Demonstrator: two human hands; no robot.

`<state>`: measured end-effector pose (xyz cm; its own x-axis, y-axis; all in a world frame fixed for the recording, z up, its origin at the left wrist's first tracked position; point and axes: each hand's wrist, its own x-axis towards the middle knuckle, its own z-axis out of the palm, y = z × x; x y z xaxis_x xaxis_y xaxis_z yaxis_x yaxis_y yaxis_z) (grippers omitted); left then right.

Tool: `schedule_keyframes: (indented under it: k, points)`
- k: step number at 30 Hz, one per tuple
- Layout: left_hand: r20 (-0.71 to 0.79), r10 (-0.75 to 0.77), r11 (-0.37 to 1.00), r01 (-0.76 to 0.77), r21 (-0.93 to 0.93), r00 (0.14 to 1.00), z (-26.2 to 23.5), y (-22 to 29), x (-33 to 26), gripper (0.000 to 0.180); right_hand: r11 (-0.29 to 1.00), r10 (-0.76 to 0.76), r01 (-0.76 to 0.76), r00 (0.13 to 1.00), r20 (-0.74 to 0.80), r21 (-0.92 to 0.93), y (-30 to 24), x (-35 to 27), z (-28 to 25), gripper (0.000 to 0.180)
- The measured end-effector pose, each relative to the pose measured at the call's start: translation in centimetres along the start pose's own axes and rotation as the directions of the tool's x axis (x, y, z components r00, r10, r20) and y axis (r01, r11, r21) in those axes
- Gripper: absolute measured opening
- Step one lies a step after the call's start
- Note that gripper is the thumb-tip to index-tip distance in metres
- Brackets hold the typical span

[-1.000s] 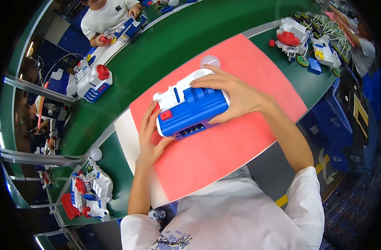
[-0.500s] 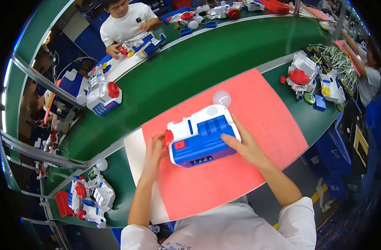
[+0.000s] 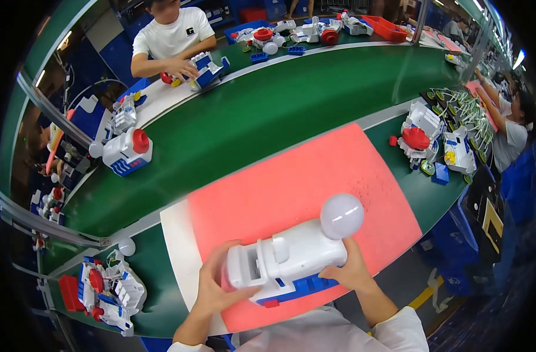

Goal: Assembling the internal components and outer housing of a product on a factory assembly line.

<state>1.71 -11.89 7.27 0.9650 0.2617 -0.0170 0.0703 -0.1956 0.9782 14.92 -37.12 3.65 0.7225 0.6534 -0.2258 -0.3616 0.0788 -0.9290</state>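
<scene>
White-and-blue toy (image 3: pixel 288 264) is gripped by left hand (image 3: pixel 215 290) and right hand (image 3: pixel 353 273) over red mat (image 3: pixel 291 188).

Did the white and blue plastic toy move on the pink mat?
Yes. The white and blue plastic toy has come from the middle of the pink mat toward its near edge, and now shows its white side instead of the blue.

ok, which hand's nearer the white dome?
Right. The right hand grips the toy just below the white dome. The left hand holds the toy's opposite end, well left of the dome.
</scene>
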Motion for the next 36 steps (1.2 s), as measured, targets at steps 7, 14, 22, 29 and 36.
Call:
schedule_keyframes:
  k: [7,14,22,29,36]
  points:
    - [-0.026,0.041,0.999,-0.041,-0.001,0.999,0.8,-0.7,-0.7,0.09,0.972,-0.213,0.216,0.976,-0.038,0.091,2.0,0.2,-1.1,0.095]
    - [-0.129,0.0,0.895,-0.057,-0.442,0.992,-1.5,-3.3,4.5,0.079,0.973,-0.187,0.2,0.975,0.124,-0.111,-4.8,4.2,1.1,0.099]
    - [-0.293,-0.108,0.801,-0.092,-0.592,0.95,-2.3,-7.7,4.3,0.07,0.825,-0.552,0.495,0.809,-0.201,-0.271,-0.4,1.7,11.5,0.126]
    - [-0.216,-0.086,0.636,-0.113,-0.764,0.973,-3.2,-8.4,3.6,0.067,0.699,-0.715,0.666,0.639,-0.283,-0.261,0.1,1.7,12.1,0.105]
    - [-0.082,0.073,0.832,-0.106,-0.545,0.994,-7.2,-7.0,3.8,0.059,0.801,-0.406,0.549,0.792,-0.456,0.241,1.3,4.6,11.7,0.085]
